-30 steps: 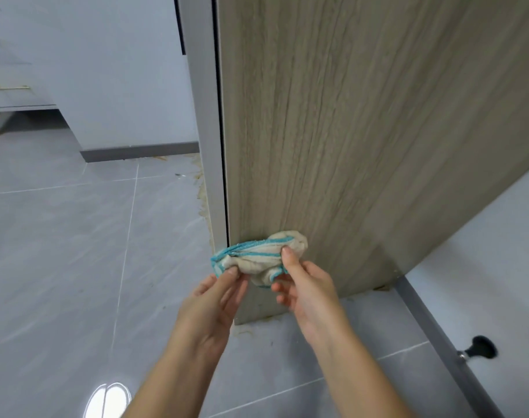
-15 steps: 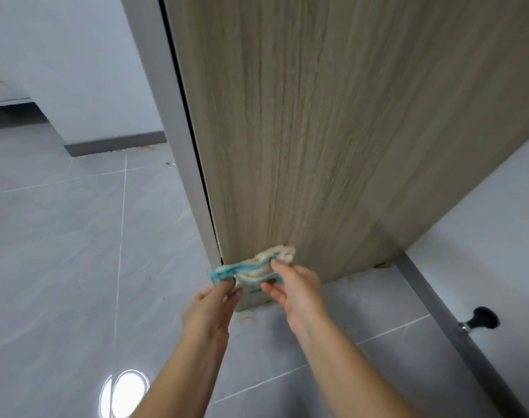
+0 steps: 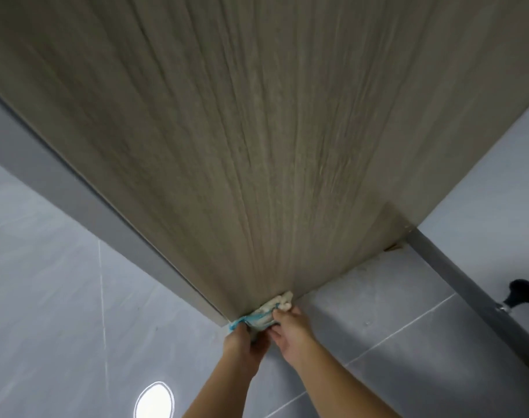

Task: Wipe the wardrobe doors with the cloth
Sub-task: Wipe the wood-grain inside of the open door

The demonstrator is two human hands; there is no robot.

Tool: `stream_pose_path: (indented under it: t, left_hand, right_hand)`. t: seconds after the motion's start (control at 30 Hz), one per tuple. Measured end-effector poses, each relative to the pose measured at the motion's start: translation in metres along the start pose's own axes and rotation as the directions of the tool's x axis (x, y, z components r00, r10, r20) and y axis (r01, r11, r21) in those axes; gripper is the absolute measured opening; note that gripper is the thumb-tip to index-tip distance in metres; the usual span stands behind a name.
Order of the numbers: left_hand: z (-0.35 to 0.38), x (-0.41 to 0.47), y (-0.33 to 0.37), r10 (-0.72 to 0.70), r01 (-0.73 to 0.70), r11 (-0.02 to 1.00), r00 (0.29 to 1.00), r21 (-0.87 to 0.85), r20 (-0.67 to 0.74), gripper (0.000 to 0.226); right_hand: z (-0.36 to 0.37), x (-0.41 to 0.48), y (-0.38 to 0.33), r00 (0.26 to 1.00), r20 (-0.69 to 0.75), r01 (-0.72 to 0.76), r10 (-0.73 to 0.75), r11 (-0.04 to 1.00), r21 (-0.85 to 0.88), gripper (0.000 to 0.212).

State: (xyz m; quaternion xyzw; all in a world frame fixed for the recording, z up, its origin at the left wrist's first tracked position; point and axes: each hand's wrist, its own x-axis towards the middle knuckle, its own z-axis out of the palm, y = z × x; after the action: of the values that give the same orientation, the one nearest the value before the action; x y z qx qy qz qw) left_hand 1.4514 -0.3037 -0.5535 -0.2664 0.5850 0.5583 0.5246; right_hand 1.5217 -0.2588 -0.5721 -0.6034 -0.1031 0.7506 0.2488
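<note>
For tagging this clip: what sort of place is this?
Probably a room in a home: a tall wood-grain wardrobe door, grey tiled floor, and a black door stopper.

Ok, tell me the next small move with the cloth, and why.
Probably slide the cloth rightward along the bottom edge of the door: the left hand and right hand hold it bunched at the lower left corner, by the floor, and that edge extends right.

Glossy grey tiled floor [image 3: 46, 312] with pale grout lines [image 3: 102, 285] spreads on both sides of the wardrobe door [image 3: 257, 146]. Brownish debris [image 3: 393, 247], perhaps sawdust, lies at the door's right foot.
</note>
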Motion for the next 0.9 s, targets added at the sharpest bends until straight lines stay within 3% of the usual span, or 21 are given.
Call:
stream_pose_path:
  t: [0.1, 0.2, 0.3, 0.43, 0.6, 0.73, 0.9]
  left_hand:
    - [-0.006, 0.005, -0.004, -0.015, 0.014, 0.999, 1.000, 0.048, 0.010, 0.033]
    - [-0.009, 0.007, -0.005, 0.013, -0.013, 1.000, 1.000, 0.020, -0.002, 0.024]
    - [-0.007, 0.013, -0.007, 0.055, -0.054, 0.999, 0.997, 0.005, -0.051, 0.016]
    - [-0.006, 0.023, -0.012, 0.058, -0.048, 0.995, 0.991, 0.087, -0.121, 0.032]
    - [0.006, 0.027, -0.013, -0.021, 0.030, 0.998, 0.987, 0.055, -0.158, 0.040]
    - [0.014, 0.000, -0.015, -0.006, 0.000, 0.997, 0.997, -0.071, -0.076, 0.039]
    - [0.036, -0.054, -0.004, 0.055, -0.040, 0.971, 0.997, -0.234, 0.055, 0.026]
  right_hand:
    - [-0.005, -0.002, -0.003, 0.999, 0.046, 0.022, -0.014, 0.983, -0.180, 0.018]
    - [-0.011, 0.003, -0.005, 0.995, 0.053, 0.103, -0.089, 0.880, -0.464, 0.012]
    - [-0.014, 0.017, -0.002, 0.993, 0.014, 0.107, -0.118, 0.834, -0.541, 0.015]
    - [-0.013, 0.036, -0.002, 0.987, -0.149, 0.007, -0.065, 0.934, -0.358, 0.006]
    - [-0.012, 0.035, -0.005, 0.984, -0.176, -0.049, 0.024, 0.989, -0.140, 0.026]
    - [-0.017, 0.013, -0.020, 0.992, -0.123, 0.019, -0.021, 1.000, -0.019, 0.027]
    - [-0.020, -0.040, -0.059, 0.980, -0.052, 0.194, -0.193, 0.981, 0.022, 0.007]
